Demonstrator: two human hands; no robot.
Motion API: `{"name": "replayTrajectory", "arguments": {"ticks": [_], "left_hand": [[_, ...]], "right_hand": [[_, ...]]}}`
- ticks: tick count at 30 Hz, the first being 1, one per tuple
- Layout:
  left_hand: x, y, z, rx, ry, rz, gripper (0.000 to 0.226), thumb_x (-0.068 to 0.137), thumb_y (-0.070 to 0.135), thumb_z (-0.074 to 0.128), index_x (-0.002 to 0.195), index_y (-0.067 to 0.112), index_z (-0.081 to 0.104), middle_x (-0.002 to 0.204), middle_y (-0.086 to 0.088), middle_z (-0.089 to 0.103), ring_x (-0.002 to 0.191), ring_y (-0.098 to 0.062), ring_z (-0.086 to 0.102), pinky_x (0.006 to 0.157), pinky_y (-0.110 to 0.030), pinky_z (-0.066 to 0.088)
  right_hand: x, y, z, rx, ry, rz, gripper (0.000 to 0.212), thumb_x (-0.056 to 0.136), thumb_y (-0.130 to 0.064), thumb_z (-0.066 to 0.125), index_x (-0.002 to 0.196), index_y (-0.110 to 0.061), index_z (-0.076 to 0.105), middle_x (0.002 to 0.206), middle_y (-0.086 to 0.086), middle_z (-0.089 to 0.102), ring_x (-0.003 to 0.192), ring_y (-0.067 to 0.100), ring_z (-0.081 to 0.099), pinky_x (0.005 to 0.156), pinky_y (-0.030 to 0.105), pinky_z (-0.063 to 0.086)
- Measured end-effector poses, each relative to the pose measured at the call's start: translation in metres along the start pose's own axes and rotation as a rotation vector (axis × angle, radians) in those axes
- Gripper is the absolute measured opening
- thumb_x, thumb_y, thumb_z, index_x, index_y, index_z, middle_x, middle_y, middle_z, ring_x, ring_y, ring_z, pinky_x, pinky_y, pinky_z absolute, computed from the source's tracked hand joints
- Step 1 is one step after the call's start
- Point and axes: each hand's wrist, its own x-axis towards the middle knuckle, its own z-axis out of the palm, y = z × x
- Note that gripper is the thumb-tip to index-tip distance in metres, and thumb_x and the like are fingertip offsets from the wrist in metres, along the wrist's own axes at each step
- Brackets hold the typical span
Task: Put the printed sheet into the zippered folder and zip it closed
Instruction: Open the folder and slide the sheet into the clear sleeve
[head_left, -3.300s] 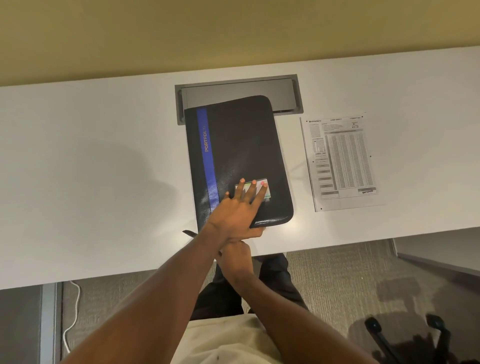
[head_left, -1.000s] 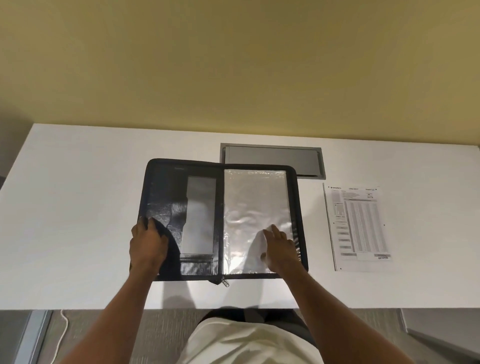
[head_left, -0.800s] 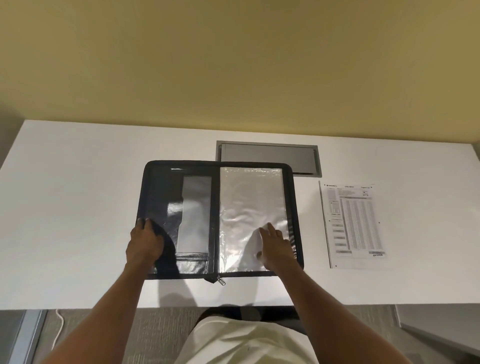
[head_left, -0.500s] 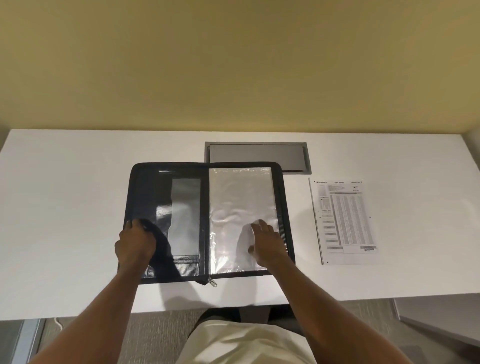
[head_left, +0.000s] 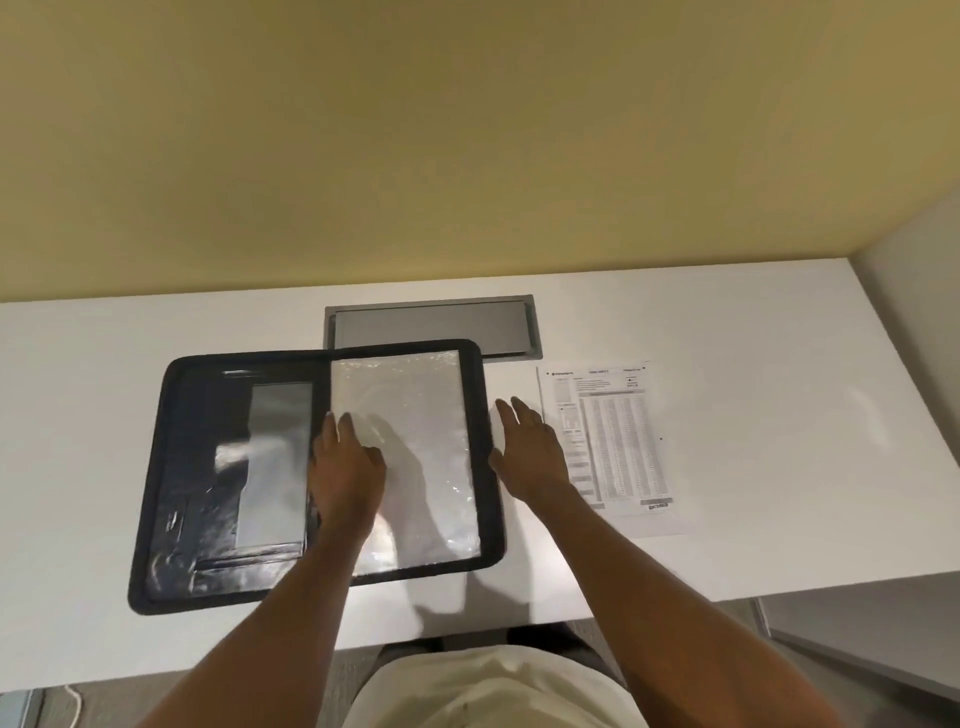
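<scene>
Folder under flat left hand; right hand beside sheet.

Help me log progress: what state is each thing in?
zippered folder: unzipped, open flat on the desk.
printed sheet: flat on the desk, outside the folder.
left hand: open, resting on the folder's clear sleeve.
right hand: open, beside the sheet's left edge, holding nothing.

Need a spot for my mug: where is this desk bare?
Bare desk lies left of the folder and right of the printed sheet. The strip between folder and sheet is crowded: the right hand fills it.
</scene>
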Motion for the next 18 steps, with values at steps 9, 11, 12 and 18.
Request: {"name": "replayTrajectory", "arguments": {"ticks": [9, 11, 12, 18], "left_hand": [[-0.044, 0.149, 0.081, -0.108, -0.124, 0.067, 0.055, 0.096, 0.011, 0.056, 0.15, 0.008, 0.042, 0.16, -0.013, 0.039, 0.138, -0.036, 0.049, 0.106, -0.051, 0.049], [-0.051, 0.171, 0.098, -0.143, -0.134, 0.061, 0.056, 0.096, 0.009, 0.055, 0.15, 0.01, 0.042, 0.162, -0.011, 0.038, 0.139, -0.035, 0.048, 0.108, -0.05, 0.047], [-0.053, 0.18, 0.105, -0.162, -0.143, 0.058, 0.057, 0.095, 0.009, 0.054, 0.151, 0.011, 0.042, 0.162, -0.009, 0.039, 0.141, -0.034, 0.046, 0.111, -0.049, 0.045], [-0.072, 0.217, 0.138, -0.181, -0.233, -0.031, 0.056, 0.094, 0.013, 0.05, 0.149, 0.02, 0.041, 0.15, -0.005, 0.05, 0.127, -0.03, 0.057, 0.098, -0.045, 0.053]], "right_hand": [[0.01, 0.122, -0.049, -0.007, 0.002, 0.129, 0.076, 0.096, -0.033, 0.059, 0.161, -0.018, 0.021, 0.168, 0.007, 0.022, 0.15, 0.027, 0.031, 0.116, 0.039, 0.035], [0.011, 0.146, -0.057, -0.001, -0.005, 0.158, 0.076, 0.095, -0.031, 0.06, 0.16, -0.017, 0.023, 0.167, 0.008, 0.024, 0.149, 0.027, 0.032, 0.113, 0.039, 0.039], [0.011, 0.157, -0.06, 0.007, -0.008, 0.174, 0.076, 0.094, -0.03, 0.06, 0.159, -0.016, 0.024, 0.166, 0.008, 0.026, 0.148, 0.028, 0.034, 0.111, 0.039, 0.04], [0.007, 0.208, -0.066, 0.105, -0.011, 0.298, 0.072, 0.091, -0.027, 0.063, 0.154, -0.014, 0.031, 0.155, 0.009, 0.038, 0.137, 0.032, 0.043, 0.102, 0.042, 0.045]]}}
